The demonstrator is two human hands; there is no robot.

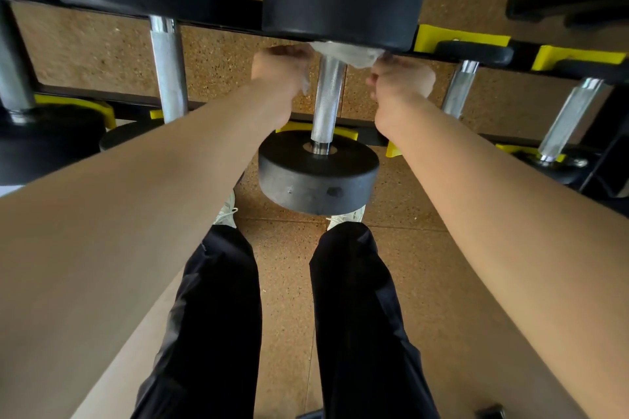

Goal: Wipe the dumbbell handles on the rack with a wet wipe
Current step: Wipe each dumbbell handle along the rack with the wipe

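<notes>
Your left grip [282, 68] and right grip [401, 78] both pinch the crumpled white wet wipe [352, 54], draped against the far end of the knurled chrome dumbbell handle [326, 102].

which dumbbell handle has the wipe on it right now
The centre handle, between the left hand and right hand: the white wet wipe wraps its far end, held by both. The neighbouring handles are bare.

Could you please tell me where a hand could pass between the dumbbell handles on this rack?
Free: the gap between the far-left handle and second handle; also between the near-right handle and far-right handle. Crowded: around the centre handle, where left grip and right grip hold the wipe.
</notes>
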